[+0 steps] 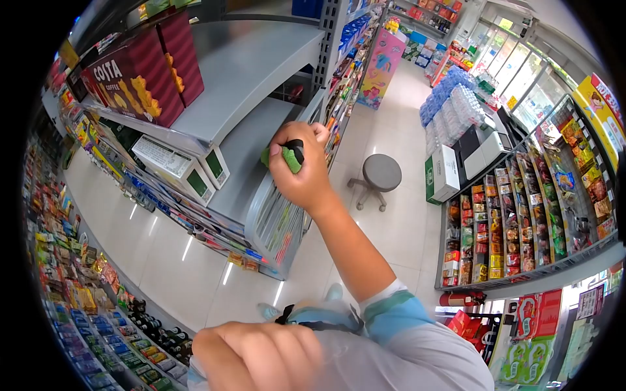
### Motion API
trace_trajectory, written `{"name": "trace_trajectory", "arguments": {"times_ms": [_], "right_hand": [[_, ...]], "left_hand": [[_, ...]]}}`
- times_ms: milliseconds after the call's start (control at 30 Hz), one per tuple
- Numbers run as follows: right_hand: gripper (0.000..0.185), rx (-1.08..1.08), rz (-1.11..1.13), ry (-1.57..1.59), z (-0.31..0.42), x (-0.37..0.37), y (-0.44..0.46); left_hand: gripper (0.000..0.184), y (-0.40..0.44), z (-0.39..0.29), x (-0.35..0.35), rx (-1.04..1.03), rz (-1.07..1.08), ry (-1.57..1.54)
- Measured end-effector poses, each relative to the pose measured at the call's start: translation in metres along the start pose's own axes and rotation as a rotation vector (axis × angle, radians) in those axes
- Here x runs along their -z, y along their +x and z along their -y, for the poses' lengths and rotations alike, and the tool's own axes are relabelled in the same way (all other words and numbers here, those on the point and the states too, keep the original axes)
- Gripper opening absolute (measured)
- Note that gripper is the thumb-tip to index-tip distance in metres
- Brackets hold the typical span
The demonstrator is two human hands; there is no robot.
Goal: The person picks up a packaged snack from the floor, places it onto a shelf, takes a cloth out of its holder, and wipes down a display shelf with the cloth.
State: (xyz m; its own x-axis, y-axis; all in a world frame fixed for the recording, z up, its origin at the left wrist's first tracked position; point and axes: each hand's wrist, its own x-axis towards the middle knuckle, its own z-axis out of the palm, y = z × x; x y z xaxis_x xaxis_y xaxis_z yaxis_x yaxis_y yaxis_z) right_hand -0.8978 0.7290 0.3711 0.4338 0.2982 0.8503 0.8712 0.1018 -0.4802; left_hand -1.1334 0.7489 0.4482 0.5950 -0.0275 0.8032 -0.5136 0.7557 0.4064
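My right hand point(301, 171) is closed around a bunched green cloth point(290, 160) with a black part showing between thumb and fingers. It is over the end of a grey metal shelf unit, just above the lower shelf board point(242, 189); whether the cloth touches the shelf, I cannot tell. Close to the camera at the bottom, my left hand point(261, 357) is slightly blurred, its fingers curled in. What it holds, if anything, is hidden. On the upper shelf point(254, 52) stand dark red Costa coffee boxes point(140, 81). White and green boxes point(179, 168) sit on the shelf below.
A round grey stool point(382, 173) stands on the tiled floor right of the shelf. Beyond it are stacked water bottles point(456, 107), a counter with a white box point(442, 174), and a snack rack point(531, 215). Drinks shelves point(107, 339) line the lower left.
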Motion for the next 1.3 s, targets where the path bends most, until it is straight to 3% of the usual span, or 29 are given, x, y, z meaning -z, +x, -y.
{"name": "trace_trajectory", "arguments": {"times_ms": [300, 533, 600, 733, 767, 833, 1067, 1300], "right_hand": [[0.012, 0.013, -0.011, -0.003, 0.001, 0.000, 0.001], [0.012, 0.034, -0.020, -0.002, 0.001, 0.000, 0.001], [0.012, 0.026, -0.019, -0.003, 0.001, 0.000, 0.001], [0.012, 0.008, -0.015, -0.002, 0.001, 0.000, 0.000], [0.012, 0.007, -0.014, -0.001, 0.001, 0.000, 0.000], [0.012, 0.011, -0.012, -0.002, 0.000, 0.000, -0.001], [0.007, 0.027, -0.022, -0.008, 0.003, 0.000, 0.000], [0.012, 0.010, -0.029, 0.004, 0.001, -0.001, 0.000]], "left_hand": [[0.016, -0.018, -0.009, 0.000, 0.063, -0.203, 0.190], [0.018, -0.023, -0.005, -0.008, 0.072, -0.383, 0.139], [0.021, -0.022, -0.007, -0.001, 0.068, -0.204, 0.273], [0.023, -0.018, -0.005, -0.003, 0.047, -0.147, 0.332], [0.016, -0.015, -0.004, -0.003, 0.042, -0.156, 0.231], [0.019, -0.014, -0.003, -0.002, 0.035, -0.166, 0.130], [0.024, -0.013, -0.007, 0.007, -0.012, -0.001, 0.207], [0.023, -0.007, -0.015, -0.001, -0.021, 0.072, 0.279]]}}
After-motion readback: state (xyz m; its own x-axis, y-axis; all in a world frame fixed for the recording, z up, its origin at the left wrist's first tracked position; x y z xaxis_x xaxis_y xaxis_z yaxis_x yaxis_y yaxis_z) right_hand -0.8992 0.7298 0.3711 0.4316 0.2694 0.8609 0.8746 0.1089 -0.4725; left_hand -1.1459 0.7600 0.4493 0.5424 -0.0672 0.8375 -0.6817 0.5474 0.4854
